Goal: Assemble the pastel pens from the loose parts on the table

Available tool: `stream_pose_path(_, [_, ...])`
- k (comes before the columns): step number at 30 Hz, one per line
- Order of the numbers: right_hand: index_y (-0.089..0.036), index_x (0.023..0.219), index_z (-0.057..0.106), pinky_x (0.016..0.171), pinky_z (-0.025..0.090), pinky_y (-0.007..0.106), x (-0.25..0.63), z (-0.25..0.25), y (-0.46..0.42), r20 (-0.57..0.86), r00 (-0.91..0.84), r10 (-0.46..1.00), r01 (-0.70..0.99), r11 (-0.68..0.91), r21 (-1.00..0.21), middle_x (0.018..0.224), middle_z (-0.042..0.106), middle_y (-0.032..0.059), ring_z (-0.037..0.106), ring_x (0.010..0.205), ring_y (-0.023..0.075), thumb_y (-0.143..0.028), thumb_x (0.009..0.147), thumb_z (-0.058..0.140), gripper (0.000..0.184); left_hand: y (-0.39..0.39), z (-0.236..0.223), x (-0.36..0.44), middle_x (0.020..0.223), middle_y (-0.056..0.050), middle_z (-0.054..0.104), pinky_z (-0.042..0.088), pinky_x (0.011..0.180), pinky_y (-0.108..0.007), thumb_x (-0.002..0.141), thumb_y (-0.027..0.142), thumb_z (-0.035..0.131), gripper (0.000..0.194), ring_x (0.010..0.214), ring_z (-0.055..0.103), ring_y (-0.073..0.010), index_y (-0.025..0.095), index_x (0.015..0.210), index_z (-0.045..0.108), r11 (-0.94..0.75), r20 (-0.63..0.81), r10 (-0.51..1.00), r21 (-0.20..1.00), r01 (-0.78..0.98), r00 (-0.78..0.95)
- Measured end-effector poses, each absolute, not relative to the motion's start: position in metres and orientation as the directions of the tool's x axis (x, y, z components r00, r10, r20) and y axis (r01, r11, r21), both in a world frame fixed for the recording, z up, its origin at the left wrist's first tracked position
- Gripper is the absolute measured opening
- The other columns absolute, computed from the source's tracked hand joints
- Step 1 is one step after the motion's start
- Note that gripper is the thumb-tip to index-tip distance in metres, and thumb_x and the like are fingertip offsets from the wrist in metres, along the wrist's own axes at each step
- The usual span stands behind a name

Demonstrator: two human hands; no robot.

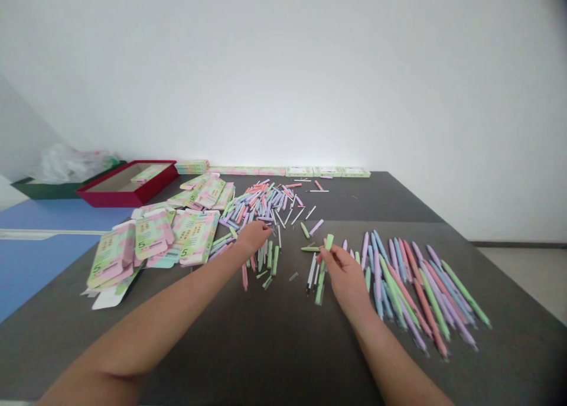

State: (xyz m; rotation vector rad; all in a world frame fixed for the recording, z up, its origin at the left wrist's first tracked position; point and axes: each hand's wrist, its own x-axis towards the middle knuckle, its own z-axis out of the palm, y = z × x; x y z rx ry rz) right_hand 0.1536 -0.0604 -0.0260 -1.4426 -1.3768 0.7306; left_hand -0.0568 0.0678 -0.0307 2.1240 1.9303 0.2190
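Note:
My right hand (349, 279) pinches a light green pen barrel (322, 274) upright between thumb and fingers. Below and beside it lie a few white pen refills (312, 272). My left hand (254, 236) is closed at the near side of a pile of coloured pen parts (266, 202); whatever its fingertips pinch is too small to make out. Just under that hand are loose green pen parts (275, 260) and small clear pieces (267, 283). To the right of my right hand spreads a group of pens (429, 288) in purple, blue, pink and green.
Flattened and folded printed cartons (153, 231) cover the left of the dark table (248, 347). Behind them stand a red tray (110, 198) and a green tray holding plastic bags (73, 163). A row of small boxes (328, 172) lines the wall at the back.

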Motion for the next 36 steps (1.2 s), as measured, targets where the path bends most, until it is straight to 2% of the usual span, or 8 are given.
stream_pose_path(5, [-0.018,0.077,0.061,0.055,0.036,0.024,0.154,-0.026,-0.059,0.183,0.189,0.965,0.374,0.102,-0.922,0.069,0.063,0.0015,0.054,0.06,0.0156,-0.045,0.084,0.045,0.033,0.069,-0.04,-0.021,0.099,-0.018,0.067,0.046,0.08,-0.035,0.073,0.036,0.053,0.032,0.097,0.062,-0.0289,0.012,0.086,0.069,-0.067,-0.2,0.975,0.167,0.984,0.1])
stream_pose_path(10, [-0.017,0.076,0.061,0.055,0.036,0.024,0.154,-0.026,-0.058,0.193,0.182,0.964,0.369,0.115,-0.922,0.069,0.064,0.0015,0.054,0.06,0.0154,-0.045,0.084,0.045,0.033,0.069,-0.042,-0.011,0.107,-0.021,0.065,0.047,0.078,-0.036,0.073,0.027,0.051,0.033,0.1,0.061,-0.0302,0.01,0.095,0.067,-0.026,-0.244,0.968,0.108,0.994,0.052])
stream_pose_path(13, [-0.017,0.078,0.062,0.057,0.038,0.024,0.154,-0.027,-0.058,0.203,0.168,0.965,0.367,0.13,-0.921,0.07,0.064,0.002,0.056,0.062,0.016,-0.044,0.085,0.045,0.033,0.068,-0.034,-0.013,0.1,-0.02,0.067,0.047,0.076,-0.032,0.072,0.027,0.05,0.031,0.096,0.062,-0.0282,0.01,0.09,0.068,-0.062,-0.216,0.973,0.108,0.992,0.084])
stream_pose_path(16, [-0.017,0.085,0.063,0.061,0.04,0.025,0.155,-0.029,-0.057,0.244,0.146,0.959,0.422,0.163,-0.892,0.07,0.064,0.002,0.057,0.064,0.0165,-0.043,0.086,0.044,0.032,0.058,-0.016,-0.018,0.089,-0.015,0.069,0.045,0.074,-0.028,0.076,0.027,0.045,0.028,0.089,0.064,-0.0235,0.013,0.081,0.069,-0.154,-0.141,0.975,0.136,0.979,0.173])
stream_pose_path(20, [-0.018,0.087,0.064,0.066,0.04,0.027,0.158,-0.032,-0.053,0.356,0.071,0.932,0.602,0.245,-0.76,0.073,0.063,0.0028,0.057,0.069,0.0178,-0.037,0.086,0.046,0.027,0.029,0.014,-0.031,0.084,-0.005,0.068,0.042,0.069,-0.024,0.082,0.031,0.04,0.028,0.079,0.062,-0.017,0.019,0.088,0.064,-0.303,0.004,0.951,0.193,0.933,0.308])
stream_pose_path(23, [-0.019,0.083,0.064,0.07,0.041,0.028,0.16,-0.033,-0.051,0.423,-0.008,0.906,0.681,0.315,-0.661,0.076,0.064,0.0038,0.058,0.074,0.0185,-0.034,0.087,0.046,0.024,0.003,0.03,-0.045,0.074,-0.001,0.065,0.039,0.059,-0.023,0.082,0.032,0.043,0.022,0.065,0.058,-0.0138,0.019,0.084,0.06,-0.5,0.132,0.866,0.251,0.829,0.483])
stream_pose_path(28, [-0.018,0.089,0.064,0.079,0.043,0.031,0.158,-0.035,-0.052,0.504,-0.107,0.857,0.713,0.419,-0.562,0.086,0.067,0.0067,0.06,0.084,0.0203,-0.031,0.088,0.045,0.022,-0.024,0.043,-0.067,0.073,0.0,0.062,0.038,0.062,-0.023,0.084,0.03,0.044,0.017,0.067,0.055,-0.0129,0.02,0.083,0.058,-0.609,0.18,0.793,0.195,0.769,0.582])
stream_pose_path(36, [-0.019,0.097,0.065,0.08,0.045,0.036,0.155,-0.039,-0.051,0.548,-0.203,0.811,0.73,0.499,-0.467,0.092,0.068,0.009,0.061,0.087,0.0216,-0.029,0.088,0.047,0.022,-0.027,0.055,-0.076,0.079,-0.002,0.062,0.038,0.063,-0.023,0.088,0.028,0.041,0.022,0.072,0.056,-0.0135,0.019,0.084,0.06,-0.697,0.126,0.716,0.067,0.714,0.687])
